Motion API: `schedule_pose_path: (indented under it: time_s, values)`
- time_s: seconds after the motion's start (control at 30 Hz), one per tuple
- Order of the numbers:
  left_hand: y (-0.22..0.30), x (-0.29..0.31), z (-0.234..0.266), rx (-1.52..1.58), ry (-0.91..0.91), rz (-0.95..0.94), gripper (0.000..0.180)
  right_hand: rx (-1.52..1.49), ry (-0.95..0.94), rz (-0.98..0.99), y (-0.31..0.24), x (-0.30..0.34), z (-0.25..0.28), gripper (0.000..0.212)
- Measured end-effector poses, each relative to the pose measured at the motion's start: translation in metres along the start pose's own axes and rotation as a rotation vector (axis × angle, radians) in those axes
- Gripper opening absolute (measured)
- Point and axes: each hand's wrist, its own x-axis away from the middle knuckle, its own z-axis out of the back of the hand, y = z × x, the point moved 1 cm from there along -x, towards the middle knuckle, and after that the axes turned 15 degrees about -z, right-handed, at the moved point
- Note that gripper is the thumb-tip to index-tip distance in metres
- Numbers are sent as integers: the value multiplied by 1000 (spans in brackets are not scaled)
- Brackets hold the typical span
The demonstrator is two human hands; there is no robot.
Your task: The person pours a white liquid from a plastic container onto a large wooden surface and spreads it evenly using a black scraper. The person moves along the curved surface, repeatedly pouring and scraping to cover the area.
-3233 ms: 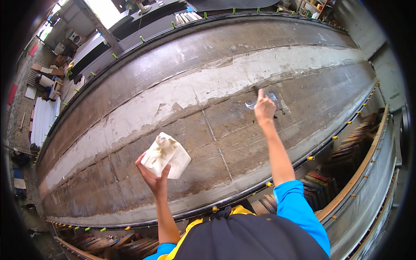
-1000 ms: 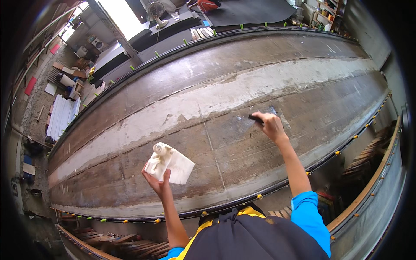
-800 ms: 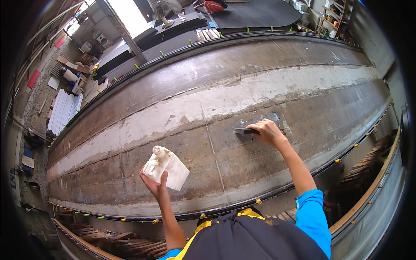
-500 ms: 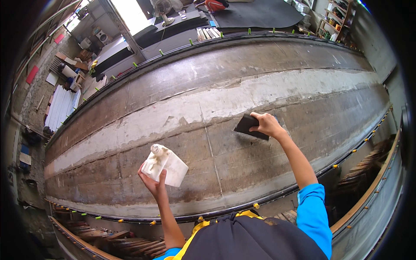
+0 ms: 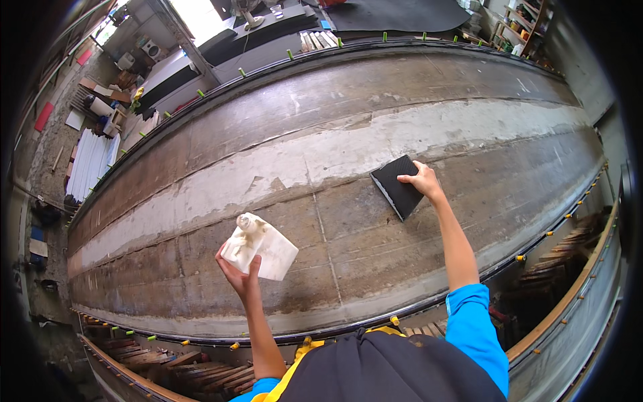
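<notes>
My left hand (image 5: 242, 271) is closed round a whitish plastic jug (image 5: 276, 253), tilted, its neck pointing up and away from me. My right hand (image 5: 423, 181) pinches the right edge of a flat black rectangular pad (image 5: 400, 189) between thumb and fingers. One of the pad's broad faces shows, and its left edge carries a pale line. Beneath both hands lies a long, wide, brownish-grey slab (image 5: 268, 301) with a rough whitish band (image 5: 221, 182) along its middle. The pad is over the band's near border; whether it touches the surface I cannot tell.
A dark rim with green clips (image 5: 289, 55) runs along the slab's far side; yellow clips (image 5: 520, 258) line the near rim by my body. Stacked wooden slats (image 5: 201, 375) lie below the near edge. Beyond the far side are a large black sheet (image 5: 402, 17) and shelves (image 5: 522, 23).
My right hand has turned the black pad, so more of its broad face shows, and shifted it slightly away from me. The jug in my left hand has moved slightly right and away.
</notes>
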Motion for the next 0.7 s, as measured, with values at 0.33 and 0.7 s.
schedule_pose_path:
  time_s: [0.33,0.7]
  values:
    - [3,0,-10,22,-1,0,66,48,-1,-35,-11,13,12,78]
    - [2,2,-20,37,-109,-7,66,179,191,76,-44,39,-24,54]
